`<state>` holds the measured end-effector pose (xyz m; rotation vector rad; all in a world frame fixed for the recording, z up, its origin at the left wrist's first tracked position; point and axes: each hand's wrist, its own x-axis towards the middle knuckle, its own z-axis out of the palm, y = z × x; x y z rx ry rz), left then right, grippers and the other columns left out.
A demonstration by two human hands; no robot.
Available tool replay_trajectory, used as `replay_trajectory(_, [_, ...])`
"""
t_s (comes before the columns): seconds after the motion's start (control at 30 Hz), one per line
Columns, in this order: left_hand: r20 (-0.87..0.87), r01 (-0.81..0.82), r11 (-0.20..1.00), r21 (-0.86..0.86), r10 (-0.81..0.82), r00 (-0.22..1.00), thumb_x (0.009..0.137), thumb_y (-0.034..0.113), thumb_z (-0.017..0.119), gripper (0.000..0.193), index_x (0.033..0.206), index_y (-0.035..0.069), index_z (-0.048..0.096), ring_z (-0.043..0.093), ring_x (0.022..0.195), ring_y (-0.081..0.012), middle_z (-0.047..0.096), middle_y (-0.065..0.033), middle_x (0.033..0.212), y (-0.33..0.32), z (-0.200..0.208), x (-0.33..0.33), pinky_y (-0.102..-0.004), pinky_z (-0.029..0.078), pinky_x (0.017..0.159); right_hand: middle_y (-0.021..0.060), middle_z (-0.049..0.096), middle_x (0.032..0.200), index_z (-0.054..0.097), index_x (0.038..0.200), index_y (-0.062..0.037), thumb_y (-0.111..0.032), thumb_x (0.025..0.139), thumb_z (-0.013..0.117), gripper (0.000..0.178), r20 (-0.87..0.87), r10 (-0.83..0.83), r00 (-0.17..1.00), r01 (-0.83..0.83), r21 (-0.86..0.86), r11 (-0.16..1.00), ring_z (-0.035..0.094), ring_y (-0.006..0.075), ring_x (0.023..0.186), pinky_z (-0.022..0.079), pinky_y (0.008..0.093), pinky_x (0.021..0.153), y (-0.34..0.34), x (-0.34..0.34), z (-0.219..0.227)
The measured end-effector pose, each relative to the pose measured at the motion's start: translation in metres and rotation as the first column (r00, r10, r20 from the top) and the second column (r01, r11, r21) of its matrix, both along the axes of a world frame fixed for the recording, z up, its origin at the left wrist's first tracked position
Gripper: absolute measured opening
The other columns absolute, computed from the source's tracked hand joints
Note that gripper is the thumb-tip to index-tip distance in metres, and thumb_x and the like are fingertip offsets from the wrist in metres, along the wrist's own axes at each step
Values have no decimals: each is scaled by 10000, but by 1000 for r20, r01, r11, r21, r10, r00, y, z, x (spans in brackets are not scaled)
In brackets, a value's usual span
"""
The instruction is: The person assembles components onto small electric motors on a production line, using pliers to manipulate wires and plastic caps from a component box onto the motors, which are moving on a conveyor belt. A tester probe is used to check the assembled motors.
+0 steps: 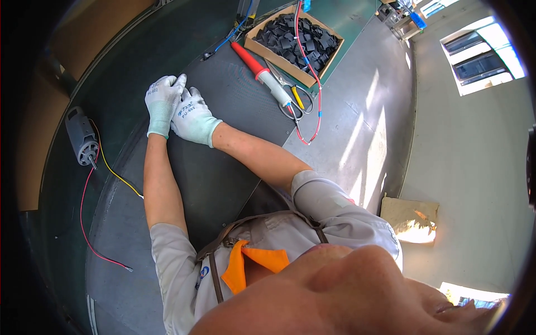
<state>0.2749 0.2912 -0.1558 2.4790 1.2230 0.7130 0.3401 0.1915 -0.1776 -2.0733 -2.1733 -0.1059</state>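
My left hand (161,101) and my right hand (193,116), both in white gloves with pale green cuffs, meet above the dark worktop (245,106). The left fingers bend across toward the right hand and touch it. Both hands look closed, fingers drawn together; whatever may be between them is hidden. To the left of them lies a grey electric motor (82,137) with its metal shaft pointing nearer to me. A yellow wire (114,173) and a red wire (84,218) trail from it. A red-and-white stick-shaped tool (261,74) lies right of my hands.
A cardboard box (333,62) of small black flat pieces stands at the far right. Beside it lie scissors (296,111) and a yellow-handled tool (297,97). A red cable (319,103) loops past the box; a blue cable (228,39) ends near my hands.
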Motion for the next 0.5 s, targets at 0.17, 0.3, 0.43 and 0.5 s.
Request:
replay_trajectory(0.17, [28,-18,994,-108,21,999,954,500,598,487,722,77,664,647,742,-344,655,-127,736,0,1,-1,-466,482,698,217,649,1278,693,1200,-11,-310,945,499,438,-65,54,996,-51,47,998,490,414,1285,316,578,1097,-1,5,3])
replay_trajectory(0.3, [95,-41,987,-152,56,994,950,511,607,496,739,67,672,645,725,-338,651,-132,727,-3,0,-2,-457,481,688,194,657,1248,699,1182,-25,-298,933,513,414,-79,44,996,-42,27,999,514,385,1240,359,539,1046,-4,11,10])
replay_trajectory(0.43, [330,-83,986,-147,128,935,945,496,632,476,809,45,700,652,755,-339,664,-137,784,5,-26,-3,-432,487,702,157,653,1177,680,1147,-47,-309,904,553,379,-144,51,988,-33,126,992,526,333,1191,397,495,996,-5,15,14])
replay_trajectory(0.5, [393,-80,989,-121,122,911,945,481,642,462,834,38,707,657,772,-340,669,-142,807,6,-27,-2,-425,491,713,149,652,1173,683,1135,-48,-310,898,559,374,-159,44,986,-20,150,989,528,324,1192,402,487,992,-3,18,13])
